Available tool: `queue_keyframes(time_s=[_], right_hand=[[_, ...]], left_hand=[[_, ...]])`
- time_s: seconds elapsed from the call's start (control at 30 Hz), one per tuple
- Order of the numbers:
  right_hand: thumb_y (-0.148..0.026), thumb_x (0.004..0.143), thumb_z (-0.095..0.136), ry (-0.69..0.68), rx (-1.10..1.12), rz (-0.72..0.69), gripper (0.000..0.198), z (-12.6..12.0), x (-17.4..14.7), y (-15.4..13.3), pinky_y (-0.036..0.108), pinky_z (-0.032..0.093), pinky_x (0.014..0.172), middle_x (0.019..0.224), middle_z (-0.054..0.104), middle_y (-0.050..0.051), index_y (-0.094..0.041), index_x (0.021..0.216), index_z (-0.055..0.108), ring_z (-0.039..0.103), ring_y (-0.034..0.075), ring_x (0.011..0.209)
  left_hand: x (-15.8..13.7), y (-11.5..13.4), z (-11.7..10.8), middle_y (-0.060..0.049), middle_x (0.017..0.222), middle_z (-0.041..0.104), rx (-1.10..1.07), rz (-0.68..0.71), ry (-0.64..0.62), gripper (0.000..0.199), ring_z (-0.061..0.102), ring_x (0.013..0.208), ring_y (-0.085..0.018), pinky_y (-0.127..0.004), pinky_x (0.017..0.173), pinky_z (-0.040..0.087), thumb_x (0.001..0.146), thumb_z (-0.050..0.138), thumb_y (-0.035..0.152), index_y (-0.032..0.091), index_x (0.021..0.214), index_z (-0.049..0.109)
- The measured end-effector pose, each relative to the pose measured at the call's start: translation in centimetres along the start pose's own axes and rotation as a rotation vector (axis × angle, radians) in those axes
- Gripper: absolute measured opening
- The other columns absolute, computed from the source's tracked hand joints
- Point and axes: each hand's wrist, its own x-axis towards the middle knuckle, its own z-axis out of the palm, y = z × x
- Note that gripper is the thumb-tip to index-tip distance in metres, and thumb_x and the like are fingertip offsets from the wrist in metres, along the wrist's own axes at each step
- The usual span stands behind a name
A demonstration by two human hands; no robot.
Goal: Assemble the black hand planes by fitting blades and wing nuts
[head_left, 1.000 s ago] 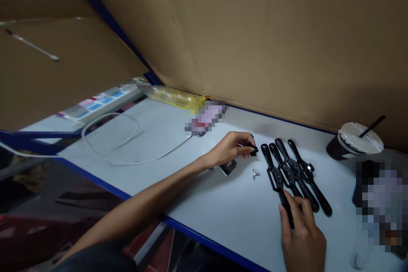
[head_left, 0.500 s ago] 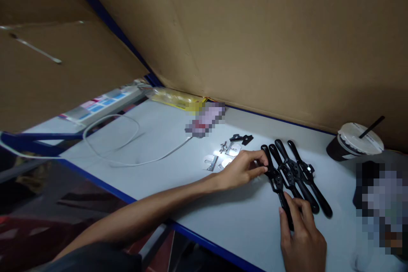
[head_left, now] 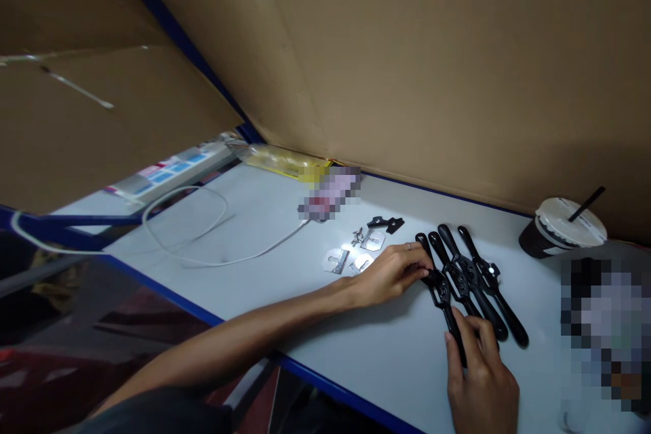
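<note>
The spokeshave (head_left: 443, 291), probably stiff, is held by its near handle (head_left: 450, 322) in the right hand (head_left: 481, 369); the left hand (head_left: 394, 274) is narrowed, contents hidden.

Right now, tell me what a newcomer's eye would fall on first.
Eyes likely land on the four black tools side by side on the table, the right hand gripping the leftmost tool by its handle, the left hand near its middle. Next come the shiny metal plates beyond the left hand, and the lidded cup with black straw at right.
</note>
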Motion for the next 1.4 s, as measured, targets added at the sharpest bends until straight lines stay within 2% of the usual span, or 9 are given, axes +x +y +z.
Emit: queue_keyframes(time_s=[0.3,0.47,0.67,0.8,0.9,1.1,1.2,1.3,1.4], right_hand=[[-0.036,0.109,0.030,0.103,-0.055,0.012,0.046,-0.1,0.4,-0.7,0.024,0.046,0.048,0.099,0.070,0.009,-0.016,0.113,0.072,0.067,0.014,0.063],[-0.033,0.109,0.029,0.071,-0.064,0.034,0.045,-0.1,0.3,-0.8,0.024,0.043,0.047,0.101,0.069,0.009,-0.017,0.113,0.071,0.065,0.013,0.061],[-0.029,0.109,0.029,0.011,-0.049,0.056,0.043,-0.2,0.2,-0.8,0.025,0.043,0.049,0.103,0.067,0.008,-0.019,0.118,0.069,0.064,0.013,0.060],[-0.028,0.108,0.030,0.018,-0.045,0.051,0.042,-0.2,0.3,-0.8,0.025,0.043,0.049,0.103,0.067,0.008,-0.020,0.119,0.069,0.065,0.014,0.061],[-0.028,0.108,0.030,0.027,-0.049,0.048,0.042,-0.2,0.3,-0.7,0.026,0.045,0.049,0.102,0.067,0.008,-0.019,0.118,0.069,0.065,0.015,0.061],[-0.028,0.108,0.029,0.023,-0.047,0.049,0.042,-0.2,0.4,-0.7,0.025,0.045,0.051,0.102,0.068,0.008,-0.019,0.118,0.070,0.065,0.014,0.062],[-0.031,0.108,0.029,0.039,-0.034,0.038,0.044,-0.2,0.4,-0.7,0.025,0.045,0.050,0.101,0.068,0.008,-0.019,0.117,0.070,0.065,0.013,0.062],[-0.035,0.109,0.028,0.080,-0.024,0.024,0.046,-0.2,0.4,-0.6,0.024,0.045,0.049,0.100,0.069,0.009,-0.017,0.113,0.071,0.065,0.013,0.060],[-0.039,0.109,0.027,0.101,-0.023,0.011,0.050,-0.2,0.4,-0.5,0.024,0.046,0.047,0.100,0.069,0.009,-0.016,0.112,0.072,0.065,0.013,0.059]], left_hand=[[0.7,-0.8,-1.1,-0.005,0.091,0.062,-0.102,-0.053,0.049,0.012,0.056,0.082,-0.015,-0.031,0.076,0.046,0.094,0.061,0.024,0.016,0.089,0.068],[1.3,-1.4,-1.5,-0.004,0.086,0.063,-0.205,-0.126,-0.062,0.016,0.054,0.075,-0.013,-0.029,0.071,0.044,0.093,0.063,0.029,0.015,0.089,0.069],[2.3,-0.4,-0.2,-0.003,0.084,0.062,-0.185,-0.044,-0.089,0.011,0.055,0.078,-0.015,-0.029,0.073,0.044,0.092,0.065,0.023,0.015,0.086,0.071],[3.1,0.2,0.4,-0.004,0.084,0.065,-0.038,0.091,-0.149,0.012,0.056,0.088,-0.018,-0.033,0.084,0.043,0.094,0.062,0.018,0.016,0.084,0.069],[3.2,0.1,0.1,-0.005,0.089,0.066,0.079,0.172,-0.174,0.015,0.054,0.091,-0.019,-0.034,0.084,0.043,0.096,0.059,0.019,0.017,0.086,0.070],[2.9,-0.4,0.2,-0.007,0.093,0.064,0.168,0.187,-0.182,0.017,0.053,0.095,-0.021,-0.034,0.084,0.044,0.097,0.059,0.023,0.018,0.087,0.072],[2.9,-0.2,0.2,-0.007,0.098,0.065,0.211,0.196,-0.170,0.012,0.054,0.097,-0.021,-0.035,0.085,0.046,0.096,0.060,0.023,0.019,0.096,0.071],[3.0,0.0,-1.9,-0.009,0.104,0.065,0.326,0.239,-0.117,0.017,0.055,0.098,-0.022,-0.036,0.087,0.046,0.096,0.058,0.021,0.019,0.109,0.069],[2.7,-0.3,-6.5,-0.009,0.107,0.066,0.478,0.149,0.036,0.019,0.056,0.101,-0.022,-0.037,0.089,0.046,0.099,0.054,0.024,0.018,0.109,0.069]])
